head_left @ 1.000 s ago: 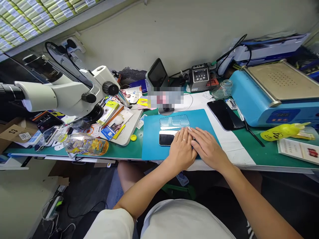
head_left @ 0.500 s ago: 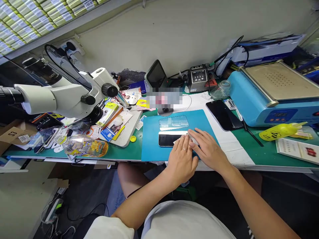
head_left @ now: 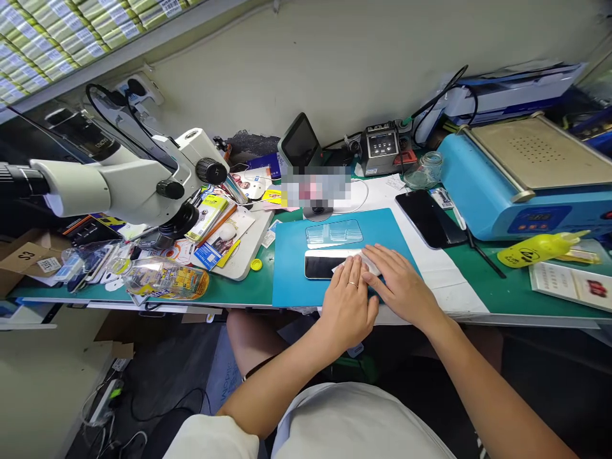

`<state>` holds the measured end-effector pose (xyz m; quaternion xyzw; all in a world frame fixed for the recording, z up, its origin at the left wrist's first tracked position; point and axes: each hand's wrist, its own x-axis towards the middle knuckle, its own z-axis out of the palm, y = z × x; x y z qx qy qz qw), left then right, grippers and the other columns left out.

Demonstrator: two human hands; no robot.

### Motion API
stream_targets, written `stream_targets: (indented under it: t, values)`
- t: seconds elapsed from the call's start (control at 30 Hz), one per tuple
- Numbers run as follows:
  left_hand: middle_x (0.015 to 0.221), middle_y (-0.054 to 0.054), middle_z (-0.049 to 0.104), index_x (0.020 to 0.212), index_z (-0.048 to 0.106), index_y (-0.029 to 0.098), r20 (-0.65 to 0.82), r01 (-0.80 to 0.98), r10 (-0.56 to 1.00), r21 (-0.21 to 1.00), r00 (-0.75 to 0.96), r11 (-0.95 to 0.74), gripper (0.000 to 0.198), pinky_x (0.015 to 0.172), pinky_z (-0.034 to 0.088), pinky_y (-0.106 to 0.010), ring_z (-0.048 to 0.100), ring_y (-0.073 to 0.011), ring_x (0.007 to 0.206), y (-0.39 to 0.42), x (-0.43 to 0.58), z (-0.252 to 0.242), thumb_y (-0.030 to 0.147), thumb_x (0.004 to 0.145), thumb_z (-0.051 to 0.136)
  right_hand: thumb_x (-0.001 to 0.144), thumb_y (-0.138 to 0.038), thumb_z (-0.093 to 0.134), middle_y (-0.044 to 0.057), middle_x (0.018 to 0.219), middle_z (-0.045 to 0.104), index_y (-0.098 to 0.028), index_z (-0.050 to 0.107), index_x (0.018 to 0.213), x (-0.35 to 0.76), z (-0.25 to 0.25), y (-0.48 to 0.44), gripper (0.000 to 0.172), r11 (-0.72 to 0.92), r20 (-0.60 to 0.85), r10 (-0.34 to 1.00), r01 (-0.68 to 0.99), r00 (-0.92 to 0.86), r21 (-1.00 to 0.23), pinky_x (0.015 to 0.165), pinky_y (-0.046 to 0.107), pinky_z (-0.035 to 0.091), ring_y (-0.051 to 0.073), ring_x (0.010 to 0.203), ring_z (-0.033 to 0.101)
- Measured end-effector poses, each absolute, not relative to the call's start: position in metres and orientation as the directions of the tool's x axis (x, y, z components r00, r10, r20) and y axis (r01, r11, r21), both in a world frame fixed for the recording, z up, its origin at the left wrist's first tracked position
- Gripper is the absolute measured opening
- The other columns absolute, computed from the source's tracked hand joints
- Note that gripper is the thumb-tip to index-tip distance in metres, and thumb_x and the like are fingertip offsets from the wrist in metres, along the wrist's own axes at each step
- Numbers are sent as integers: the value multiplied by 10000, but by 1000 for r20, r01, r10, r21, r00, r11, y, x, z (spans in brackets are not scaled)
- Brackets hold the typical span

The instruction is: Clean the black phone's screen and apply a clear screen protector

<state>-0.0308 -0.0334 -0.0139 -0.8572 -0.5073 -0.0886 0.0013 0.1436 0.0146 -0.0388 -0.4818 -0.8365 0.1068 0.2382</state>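
Observation:
A phone (head_left: 320, 266) with a black screen and light edges lies flat on a blue mat (head_left: 291, 290). My left hand (head_left: 349, 299) rests over its right half, fingers stretched out flat on a white wipe (head_left: 337, 264) that shows at the fingertips. My right hand (head_left: 399, 280) lies beside it with fingers extended, over the phone's right end and touching the wipe; its thumb meets my left fingers. Both palms hide that end of the phone. Just behind the phone is a clear screen-shaped sheet (head_left: 335, 234).
A microscope (head_left: 129, 185) and a plastic bottle (head_left: 165, 278) stand at left. On the right are another phone (head_left: 430, 220), a blue heating plate machine (head_left: 526, 185), a yellow squeeze bottle (head_left: 530, 252) and a white box (head_left: 568, 285). A soldering station (head_left: 381, 148) sits behind.
The whole view has shifted very slightly. Both hands stay over the phone and wipe, with almost no movement visible.

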Motion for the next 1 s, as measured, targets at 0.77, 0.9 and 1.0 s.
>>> stream_targets:
  t: [0.77, 0.9, 1.0]
  values:
    - [1716, -167, 361, 1607, 392, 28, 134, 929, 928, 81, 349, -361, 585, 1301, 325, -505, 320, -309, 1611, -26, -84, -17, 353, 1125, 326, 1096, -494, 380, 129, 1533, 632, -185, 549, 1519, 142, -36, 15, 550, 502, 286, 863, 775, -417, -384, 1209, 600, 433, 354, 1503, 489]
    - [1712, -185, 358, 1613, 377, 22, 123, 951, 949, 76, 289, -299, 587, 1302, 319, -519, 324, -318, 1609, -9, -92, -17, 334, 1118, 329, 1088, -497, 409, 128, 1526, 639, -200, 560, 1516, 141, -36, 16, 542, 504, 290, 861, 770, -417, -391, 1200, 615, 443, 363, 1500, 492]
    - [1705, -209, 361, 1606, 381, 8, 112, 958, 957, 74, 267, -276, 592, 1304, 311, -529, 319, -328, 1610, 1, -91, -18, 333, 1113, 335, 1087, -503, 413, 142, 1522, 639, -189, 574, 1501, 142, -37, 16, 544, 507, 300, 860, 764, -414, -398, 1188, 647, 447, 383, 1495, 495]
